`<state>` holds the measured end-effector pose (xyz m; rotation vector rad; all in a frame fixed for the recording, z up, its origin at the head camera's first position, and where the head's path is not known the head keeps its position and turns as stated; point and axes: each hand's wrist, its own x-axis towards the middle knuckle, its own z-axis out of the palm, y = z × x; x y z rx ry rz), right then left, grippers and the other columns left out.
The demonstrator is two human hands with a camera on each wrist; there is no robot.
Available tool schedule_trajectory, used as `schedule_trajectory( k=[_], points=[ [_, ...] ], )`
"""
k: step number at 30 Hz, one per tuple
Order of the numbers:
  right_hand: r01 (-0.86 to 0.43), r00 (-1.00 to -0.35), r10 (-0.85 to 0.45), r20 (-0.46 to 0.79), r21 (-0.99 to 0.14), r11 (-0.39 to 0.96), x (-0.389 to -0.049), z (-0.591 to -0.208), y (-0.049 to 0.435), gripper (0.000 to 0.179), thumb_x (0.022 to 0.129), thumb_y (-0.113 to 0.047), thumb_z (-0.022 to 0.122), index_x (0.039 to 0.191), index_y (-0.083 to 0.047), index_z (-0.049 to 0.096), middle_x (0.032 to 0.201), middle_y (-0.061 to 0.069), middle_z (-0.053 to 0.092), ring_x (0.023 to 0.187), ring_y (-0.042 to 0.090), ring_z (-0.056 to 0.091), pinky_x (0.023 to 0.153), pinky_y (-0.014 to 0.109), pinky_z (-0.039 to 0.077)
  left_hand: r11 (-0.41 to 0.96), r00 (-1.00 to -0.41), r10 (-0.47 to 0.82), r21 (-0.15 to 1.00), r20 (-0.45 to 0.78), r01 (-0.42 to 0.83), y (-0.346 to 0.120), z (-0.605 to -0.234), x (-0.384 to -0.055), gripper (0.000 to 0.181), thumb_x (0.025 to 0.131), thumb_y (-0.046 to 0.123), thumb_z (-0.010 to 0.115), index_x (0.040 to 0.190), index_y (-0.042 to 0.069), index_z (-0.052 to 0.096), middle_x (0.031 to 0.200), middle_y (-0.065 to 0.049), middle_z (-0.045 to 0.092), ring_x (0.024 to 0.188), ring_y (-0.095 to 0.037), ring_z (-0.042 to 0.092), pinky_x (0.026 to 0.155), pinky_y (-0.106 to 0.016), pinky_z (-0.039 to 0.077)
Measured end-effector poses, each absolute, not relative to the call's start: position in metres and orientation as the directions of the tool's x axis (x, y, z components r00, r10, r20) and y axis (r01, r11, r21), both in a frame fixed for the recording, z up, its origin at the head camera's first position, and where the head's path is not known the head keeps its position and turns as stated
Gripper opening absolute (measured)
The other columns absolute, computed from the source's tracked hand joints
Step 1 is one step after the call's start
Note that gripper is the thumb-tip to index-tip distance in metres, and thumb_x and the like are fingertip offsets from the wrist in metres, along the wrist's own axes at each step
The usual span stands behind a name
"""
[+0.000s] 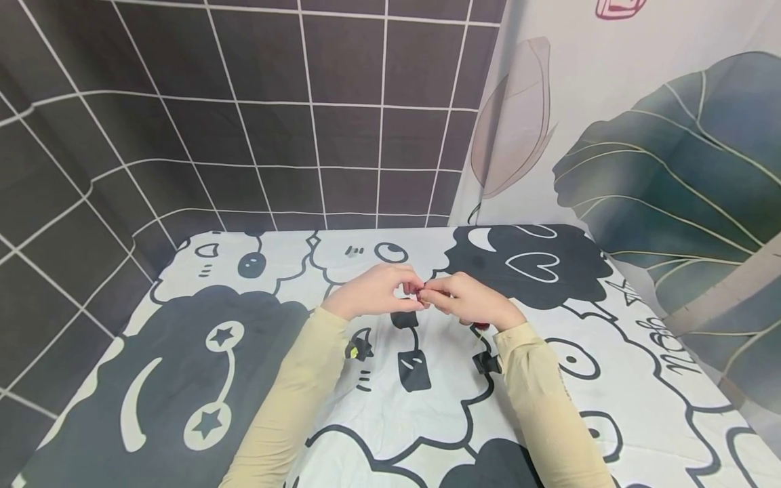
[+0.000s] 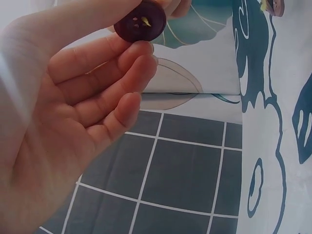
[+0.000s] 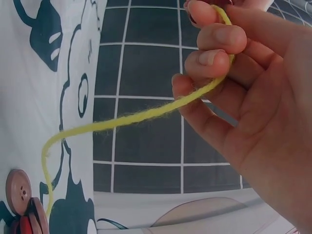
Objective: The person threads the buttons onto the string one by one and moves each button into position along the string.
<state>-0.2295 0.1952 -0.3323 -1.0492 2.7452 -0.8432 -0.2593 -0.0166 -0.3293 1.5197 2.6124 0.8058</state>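
Observation:
My left hand (image 1: pixel 378 293) pinches a dark maroon button (image 2: pixel 140 22) by its edge, between the thumb and fingertips. A short yellow tip pokes through one of the button's holes. Close against it, my right hand (image 1: pixel 470 298) holds a yellow yarn (image 3: pixel 141 117) in its curled fingers, near the yarn's end. From there the yarn sags down to a small pile of buttons on the cloth, among them a pinkish-brown button (image 3: pixel 18 191) and a red one (image 3: pixel 25 225). In the head view the right wrist mostly covers this pile.
A white cloth (image 1: pixel 390 407) with black cartoon prints covers the table. Below the left wrist lies a small yellow bit (image 1: pixel 354 352) on a dark patch. A dark grid-patterned curtain (image 1: pixel 342 135) hangs behind, and a leaf-patterned curtain (image 1: pixel 671 190) hangs on the right.

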Motion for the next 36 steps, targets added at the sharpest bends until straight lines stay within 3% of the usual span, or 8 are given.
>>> schedule_trajectory(
  k=[7, 17, 23, 36],
  points=[
    [-0.457, -0.841, -0.539, 0.056, -0.608, 0.649, -0.2285, -0.3313, 0.1906, 0.026, 0.1, -0.029, 0.051, 0.085, -0.013, 0.065, 0.057, -0.006, 0.042, 0.039, 0.007, 0.037, 0.04, 0.023, 0.034, 0.412, -0.54, 0.792, 0.403, 0.286, 0.817, -0.0148, -0.3284, -0.2566, 0.019, 0.085, 0.027, 0.073, 0.095, 0.012, 0.071, 0.086, -0.003, 0.064, 0.082, -0.014, 0.058, 0.078, -0.022, 0.048],
    [-0.435, -0.858, -0.508, 0.076, -0.632, 0.641, -0.227, -0.3308, 0.1914, 0.021, 0.097, -0.02, 0.055, 0.082, -0.012, 0.067, 0.054, -0.006, 0.041, 0.034, 0.005, 0.035, 0.037, 0.021, 0.033, 0.416, -0.549, 0.777, 0.404, 0.309, 0.815, -0.0118, -0.3292, -0.2551, 0.017, 0.084, 0.023, 0.074, 0.097, 0.012, 0.07, 0.085, -0.003, 0.06, 0.082, -0.013, 0.055, 0.076, -0.024, 0.046],
    [-0.433, -0.867, -0.49, 0.092, -0.628, 0.647, -0.2278, -0.3291, 0.194, 0.02, 0.097, -0.02, 0.055, 0.086, -0.01, 0.07, 0.054, -0.006, 0.044, 0.034, 0.004, 0.038, 0.04, 0.022, 0.035, 0.439, -0.57, 0.765, 0.404, 0.299, 0.802, -0.0133, -0.3276, -0.2561, 0.022, 0.085, 0.016, 0.072, 0.106, 0.011, 0.067, 0.092, -0.002, 0.061, 0.089, -0.015, 0.058, 0.085, -0.027, 0.049],
    [-0.448, -0.874, -0.467, 0.138, -0.602, 0.661, -0.2288, -0.3301, 0.195, 0.019, 0.095, -0.018, 0.056, 0.083, -0.013, 0.069, 0.052, -0.007, 0.044, 0.035, 0.005, 0.039, 0.041, 0.022, 0.035, 0.408, -0.546, 0.768, 0.401, 0.336, 0.821, -0.016, -0.3265, -0.2572, 0.01, 0.086, 0.014, 0.071, 0.092, 0.009, 0.064, 0.088, -0.001, 0.063, 0.085, -0.014, 0.057, 0.083, -0.025, 0.049]
  ],
)
